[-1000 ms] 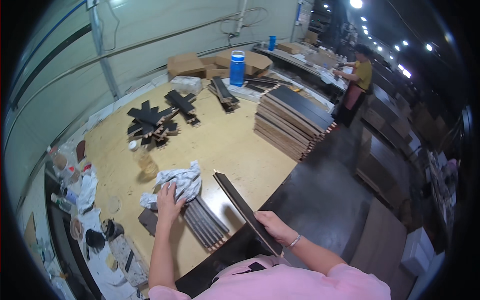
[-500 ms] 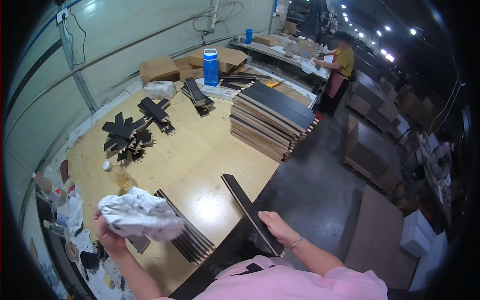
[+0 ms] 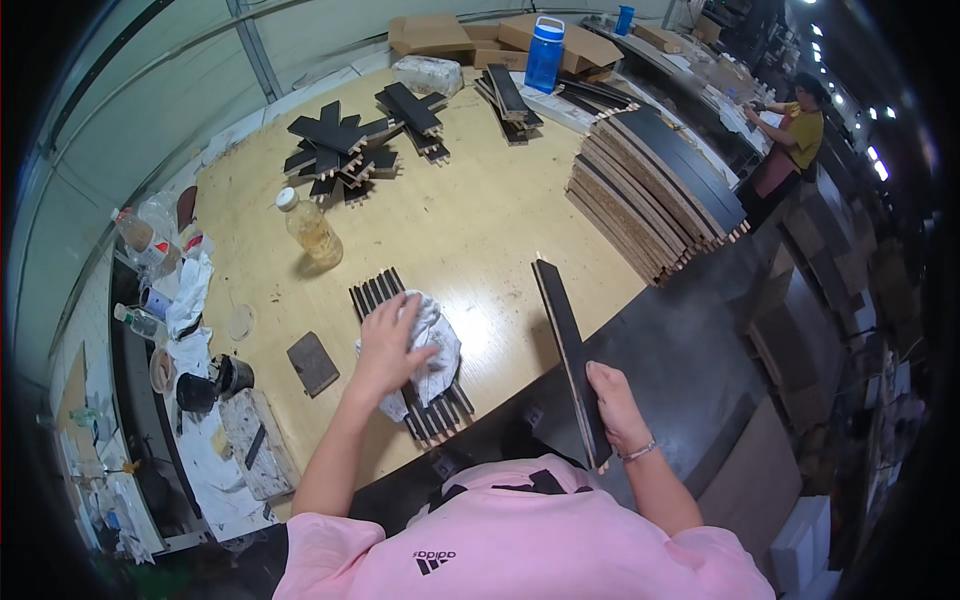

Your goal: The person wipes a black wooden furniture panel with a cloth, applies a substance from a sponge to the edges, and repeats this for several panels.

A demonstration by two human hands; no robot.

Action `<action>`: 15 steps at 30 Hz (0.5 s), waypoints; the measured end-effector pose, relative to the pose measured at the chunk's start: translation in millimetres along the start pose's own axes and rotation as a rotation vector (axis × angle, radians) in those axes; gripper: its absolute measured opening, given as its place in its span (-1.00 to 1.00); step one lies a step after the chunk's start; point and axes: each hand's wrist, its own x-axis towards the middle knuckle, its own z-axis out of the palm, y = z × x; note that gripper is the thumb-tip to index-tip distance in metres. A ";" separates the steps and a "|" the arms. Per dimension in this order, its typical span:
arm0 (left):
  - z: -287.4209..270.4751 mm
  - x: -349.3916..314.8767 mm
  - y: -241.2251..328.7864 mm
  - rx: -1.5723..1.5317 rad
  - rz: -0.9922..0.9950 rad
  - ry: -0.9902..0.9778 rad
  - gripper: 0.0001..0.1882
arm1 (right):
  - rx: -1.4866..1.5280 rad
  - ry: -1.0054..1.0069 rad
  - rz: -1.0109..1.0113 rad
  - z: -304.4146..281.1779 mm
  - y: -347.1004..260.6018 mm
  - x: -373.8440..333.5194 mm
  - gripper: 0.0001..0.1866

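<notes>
My left hand (image 3: pixel 388 347) lies with fingers spread over a crumpled white rag (image 3: pixel 436 350), pressing it onto a row of narrow black boards (image 3: pixel 437 416). These boards lie side by side on the table, with small pale dowels at their ends. Part of the row is hidden under the hand and rag. My right hand (image 3: pixel 618 408) is closed around one long black board (image 3: pixel 566 330), held tilted upright beyond the table's front edge. Its pale side edge and end dowels show.
A capped bottle of yellowish liquid (image 3: pixel 314 236) stands behind the row, with a small dark block (image 3: pixel 313 364) to its left. Crossed black boards (image 3: pixel 335 150) lie farther back. At the right stands a board stack (image 3: pixel 650 190); a blue bottle (image 3: pixel 544 58) is behind. A person (image 3: pixel 795 135) works far right.
My left hand has brought the rag down from the air onto the row of boards, its fingers now spread. My right hand still holds its board. The view has tilted downward.
</notes>
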 end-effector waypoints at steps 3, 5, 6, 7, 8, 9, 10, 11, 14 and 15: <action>8.6 -14.6 7.8 0.172 0.057 -0.086 -0.24 | -0.006 0.070 -0.044 1.1 3.5 1.4 -0.67; 17.2 -18.1 0.9 0.149 0.022 -0.079 -0.26 | -0.007 0.092 -0.071 7.2 1.1 4.5 -0.68; 19.7 -19.1 -8.9 0.069 0.028 0.002 -0.39 | -0.008 0.101 -0.105 10.9 -0.2 7.0 -0.69; 16.5 -15.2 -14.4 -0.012 0.032 0.069 -0.43 | 0.023 0.095 -0.106 13.3 -1.4 11.4 -0.70; 15.2 -11.5 -16.6 -0.093 0.035 0.136 -0.46 | 0.022 0.108 -0.110 13.6 -0.3 14.0 -0.70; 16.7 -9.5 -14.2 -0.101 0.044 0.135 -0.46 | -0.010 0.101 -0.138 13.4 1.1 16.4 -0.70; 6.6 -0.6 2.8 -0.273 0.035 0.183 -0.47 | -0.042 0.098 -0.163 13.9 3.2 21.5 -0.71; -5.7 6.1 22.2 -0.442 0.021 0.231 -0.47 | -0.068 0.126 -0.185 17.2 4.0 24.2 -0.70; -26.2 29.4 87.8 -0.423 0.282 0.283 -0.46 | -0.111 0.116 -0.193 27.4 4.2 25.5 -0.69; -27.3 36.9 99.3 -0.399 0.312 0.311 -0.45 | -0.128 0.094 -0.200 31.1 1.9 25.7 -0.68</action>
